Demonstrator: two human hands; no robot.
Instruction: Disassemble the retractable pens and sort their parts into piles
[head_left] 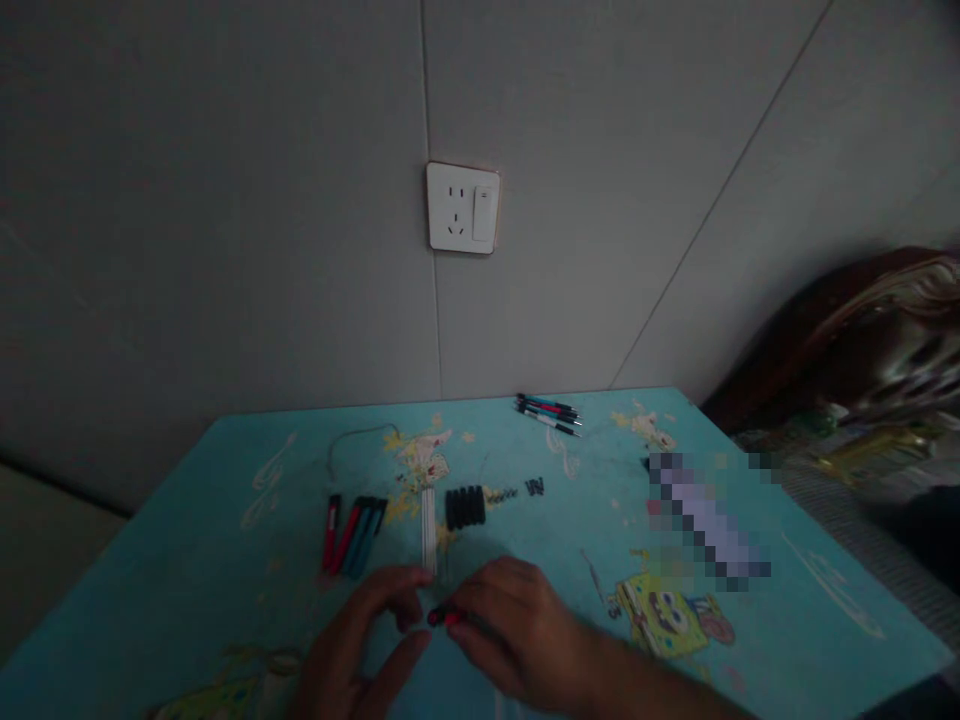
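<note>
My right hand [514, 625] pinches a short red and black pen part [448, 618] between thumb and fingers, low in the middle of the table. Facing it, my left hand [367, 645] has its thumb and fingers apart with nothing between them, close to the part's tip. Just beyond the hands lie thin white refills [428, 525], side by side. Left of them are red pen barrels [346, 538] and blue pen barrels [365, 540] with black ends. To the right sit black rubber grips [466, 507], small springs [502, 496] and tiny black pieces [535, 487].
Several whole pens [551, 412] lie at the table's back edge, near the wall. A blurred-out long pale object [712, 525] is on the right. The blue table [247, 560] has cartoon prints. A wall socket [463, 208] is above; carved dark furniture [862, 340] stands at right.
</note>
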